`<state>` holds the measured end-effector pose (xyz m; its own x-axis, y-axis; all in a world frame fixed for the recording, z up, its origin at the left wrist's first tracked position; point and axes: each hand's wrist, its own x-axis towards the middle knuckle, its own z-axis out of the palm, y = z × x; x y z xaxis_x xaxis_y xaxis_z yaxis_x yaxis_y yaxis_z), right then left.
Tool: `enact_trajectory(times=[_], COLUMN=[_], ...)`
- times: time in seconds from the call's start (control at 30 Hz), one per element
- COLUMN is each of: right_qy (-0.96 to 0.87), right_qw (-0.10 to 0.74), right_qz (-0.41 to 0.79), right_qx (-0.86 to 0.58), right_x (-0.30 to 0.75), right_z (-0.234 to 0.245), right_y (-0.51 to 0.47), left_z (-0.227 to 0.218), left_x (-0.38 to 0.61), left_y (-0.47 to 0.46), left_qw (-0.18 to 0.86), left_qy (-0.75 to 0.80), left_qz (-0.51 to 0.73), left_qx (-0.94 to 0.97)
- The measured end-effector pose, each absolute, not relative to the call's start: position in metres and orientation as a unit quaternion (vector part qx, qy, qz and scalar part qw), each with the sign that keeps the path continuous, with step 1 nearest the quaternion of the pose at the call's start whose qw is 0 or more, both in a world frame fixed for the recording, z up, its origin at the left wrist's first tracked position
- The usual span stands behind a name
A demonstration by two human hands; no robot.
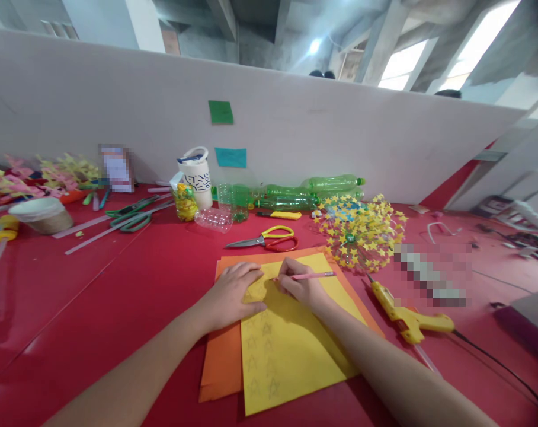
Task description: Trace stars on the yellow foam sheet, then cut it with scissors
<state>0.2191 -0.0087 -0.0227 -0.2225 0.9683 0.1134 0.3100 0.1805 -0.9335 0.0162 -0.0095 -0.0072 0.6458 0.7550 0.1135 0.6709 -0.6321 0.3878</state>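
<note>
A yellow sheet [308, 338] lies on top of orange sheets [222, 367] in front of me, with pencilled stars in columns down its left side. My right hand [300, 283] is closed around a pink pencil [317, 275], its tip end toward the upper left part of the sheet. Flat on the sheet's upper left edge rests my left hand [236, 293], fingers spread and holding nothing. Just beyond the paper lie scissors [269, 238] with yellow and red handles. A cluster of small yellow stars [362, 231] on a clear and green base touches the paper's far right corner.
A yellow glue gun [411, 320] lies right of the paper, its cord trailing right. Green plastic bottles [291, 198], a yellow cutter [285, 215] and a white mug [200, 181] stand or lie along the partition [287, 124]. Green scissors [131, 219] and a tub [42, 216] are leftward.
</note>
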Motion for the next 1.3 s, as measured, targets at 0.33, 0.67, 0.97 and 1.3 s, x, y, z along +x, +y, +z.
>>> enact_trajectory(times=[0.33,0.67,0.97,1.3], right_qy=[-0.605,-0.657,-0.647,-0.653], right_qw=[0.408,0.381,0.370,0.389], right_qz=[0.496,0.427,0.459,0.436], right_qx=[-0.470,-0.491,-0.483,-0.482], right_x=[0.229,0.221,0.222,0.220], right_z=[-0.001,-0.020,-0.018,-0.024], right_y=[-0.010,-0.008,-0.009,-0.009], left_z=[-0.009,-0.006,-0.011,-0.009], left_x=[0.014,0.016,0.014,0.015], left_y=[-0.008,-0.009,-0.008,-0.009], left_qw=[0.125,0.156,0.156,0.152], left_qy=[0.412,0.395,0.407,0.405], left_qz=[0.147,0.171,0.150,0.150], left_qx=[0.891,0.889,0.888,0.889])
